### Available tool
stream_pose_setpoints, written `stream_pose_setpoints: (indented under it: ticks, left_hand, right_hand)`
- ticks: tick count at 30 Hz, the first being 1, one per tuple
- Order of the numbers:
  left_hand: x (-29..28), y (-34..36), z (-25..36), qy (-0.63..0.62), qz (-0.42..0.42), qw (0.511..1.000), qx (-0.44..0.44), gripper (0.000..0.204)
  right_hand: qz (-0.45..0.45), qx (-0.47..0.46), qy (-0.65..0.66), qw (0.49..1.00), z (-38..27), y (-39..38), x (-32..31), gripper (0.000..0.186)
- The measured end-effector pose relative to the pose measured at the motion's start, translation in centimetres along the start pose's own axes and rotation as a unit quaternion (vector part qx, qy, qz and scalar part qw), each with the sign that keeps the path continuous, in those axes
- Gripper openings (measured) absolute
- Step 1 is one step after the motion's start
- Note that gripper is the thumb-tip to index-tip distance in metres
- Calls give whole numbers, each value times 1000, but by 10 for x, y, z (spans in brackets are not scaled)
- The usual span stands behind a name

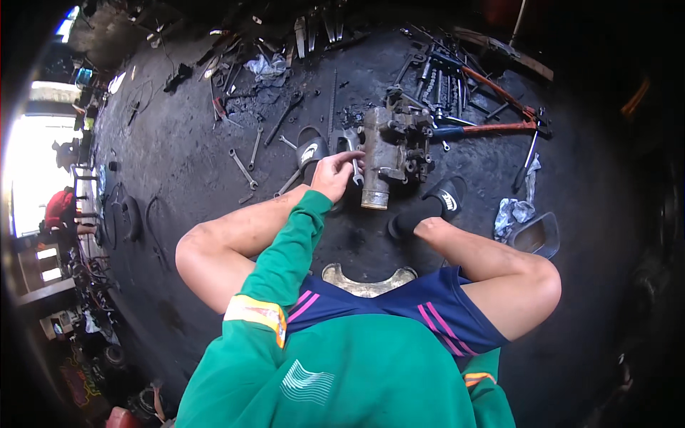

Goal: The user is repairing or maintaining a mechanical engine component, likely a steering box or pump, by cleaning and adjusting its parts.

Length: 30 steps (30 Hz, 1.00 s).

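The right hand is hidden past the green sleeve; its state cannot be told. The contents of a grey tub are hard to make out. A wrench is gripped by the left hand just beside the metal housing. Beyond, sockets are dimly seen.

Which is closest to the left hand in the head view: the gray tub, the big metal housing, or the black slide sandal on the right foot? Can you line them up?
Nearest to the left hand first:
1. Metal housing: just right of it.
2. Right foot's black slide sandal: past the housing.
3. Gray tub: farthest right.
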<state>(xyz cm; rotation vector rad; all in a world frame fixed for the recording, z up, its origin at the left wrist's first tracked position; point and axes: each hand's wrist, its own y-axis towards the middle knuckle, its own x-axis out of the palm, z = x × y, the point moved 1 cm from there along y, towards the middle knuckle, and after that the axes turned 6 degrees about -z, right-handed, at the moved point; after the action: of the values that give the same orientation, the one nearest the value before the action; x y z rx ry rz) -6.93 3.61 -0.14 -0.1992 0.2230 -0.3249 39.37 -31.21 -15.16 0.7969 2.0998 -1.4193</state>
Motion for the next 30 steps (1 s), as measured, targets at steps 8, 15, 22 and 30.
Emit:
stream_pose_setpoints:
  ticks: [8,15,22,30]
  left_hand:
    - [-40,-20,16,497,-17,866,41,33]
    - [-9,-51,-3,-136,5,969,-207,40]
    - [84,-52,-25,-321,11,918,-234,31]
    - [108,-62,1,167,137,973,-74,44]
  right_hand:
    - [-92,-46,272,957,21,15,-79,44]
    - [-48,-237,429,870,-144,-49,-241,19]
    - [-256,-334,408,810,-338,-163,-185,27]
    - [-308,-229,259,886,-362,-179,-78,19]
